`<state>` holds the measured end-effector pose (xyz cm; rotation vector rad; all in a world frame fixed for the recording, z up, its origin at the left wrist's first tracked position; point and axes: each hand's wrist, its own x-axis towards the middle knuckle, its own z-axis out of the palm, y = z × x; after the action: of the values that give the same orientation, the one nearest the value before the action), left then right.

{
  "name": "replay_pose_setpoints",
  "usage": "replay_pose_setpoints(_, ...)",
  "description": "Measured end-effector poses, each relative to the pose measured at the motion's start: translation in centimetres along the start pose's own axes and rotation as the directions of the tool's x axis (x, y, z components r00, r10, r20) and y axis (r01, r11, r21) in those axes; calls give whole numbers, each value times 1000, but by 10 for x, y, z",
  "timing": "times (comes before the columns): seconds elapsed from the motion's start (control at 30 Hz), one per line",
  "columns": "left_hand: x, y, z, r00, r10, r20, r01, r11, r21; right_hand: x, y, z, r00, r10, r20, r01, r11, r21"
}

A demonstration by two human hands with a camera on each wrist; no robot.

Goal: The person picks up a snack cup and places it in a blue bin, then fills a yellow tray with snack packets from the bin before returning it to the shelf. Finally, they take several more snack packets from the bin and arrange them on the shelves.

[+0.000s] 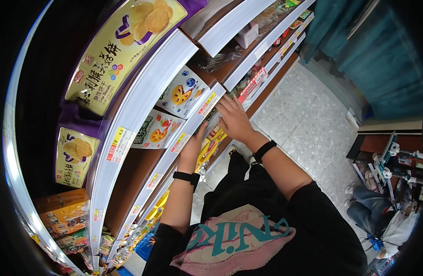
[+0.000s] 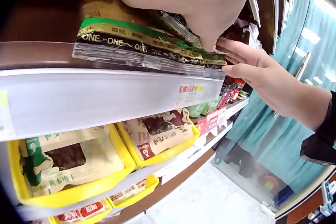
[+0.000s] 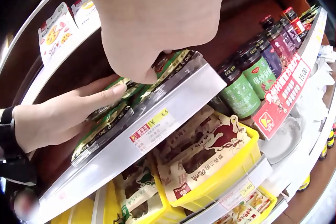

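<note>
Green-and-gold snack packets [image 2: 136, 43] with "ONE" lettering lie along the front of a brown shelf. My left hand [image 1: 191, 149] reaches over them; in the right wrist view its thumb [image 3: 113, 95] lies straight across a packet [image 3: 105, 127], with the other fingers partly hidden behind. My right hand [image 1: 237, 120] is at the other end of the row. In the left wrist view its straight fingers [image 2: 239, 50] and thumb touch the packets' end. From its own wrist view, the right hand covers part of another packet [image 3: 170, 74].
Yellow bins [image 2: 126, 153] of snack bags sit below the shelf lip [image 3: 149, 124]. Green-labelled jars [image 3: 239, 92] stand beside the packets, behind a red price sign [image 3: 278, 95]. Biscuit boxes [image 1: 184, 92] fill the shelf above. Another person [image 1: 377, 211] is at the right.
</note>
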<state>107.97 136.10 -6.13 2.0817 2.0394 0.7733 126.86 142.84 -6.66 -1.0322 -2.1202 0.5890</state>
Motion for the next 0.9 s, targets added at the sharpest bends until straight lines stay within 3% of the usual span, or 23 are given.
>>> replay_pose_setpoints(0.13,3,27,-13,991,-131,-41,128,990,-55,-2,5,1,998,16,54,-14,999,-29)
replay_pose_setpoints(0.17,0,25,-11,991,-130,-41,128,990,-56,-3,6,1,998,15,59,-13,1000,-29)
replay_pose_setpoints(0.23,-8,17,-5,992,-34,-125,49,991,125,-3,7,2,998,10,59,-8,1000,-30)
replay_pose_setpoints(0.33,-14,7,1,990,-127,-65,136,974,182,-1,9,1,998,-3,65,5,1000,-26)
replay_pose_setpoints(0.47,-13,-7,7,996,-47,-71,59,981,187,5,13,1,996,-20,81,23,999,-40)
replay_pose_setpoints(0.57,-13,-5,6,995,-76,-70,90,972,219,4,16,2,996,-18,88,23,998,-50)
replay_pose_setpoints(0.63,-13,0,2,984,-171,41,160,967,196,0,16,2,996,-14,93,19,998,-53)
replay_pose_setpoints(0.73,-18,-2,7,996,-87,-36,94,959,267,-5,15,1,996,-17,93,21,999,-43)
replay_pose_setpoints(0.83,-22,-7,9,991,-132,10,125,959,255,-7,15,-1,995,-23,95,26,999,-37)
replay_pose_setpoints(0.9,-22,-9,13,995,-95,-38,102,952,290,-6,15,-4,995,-29,97,34,998,-46)
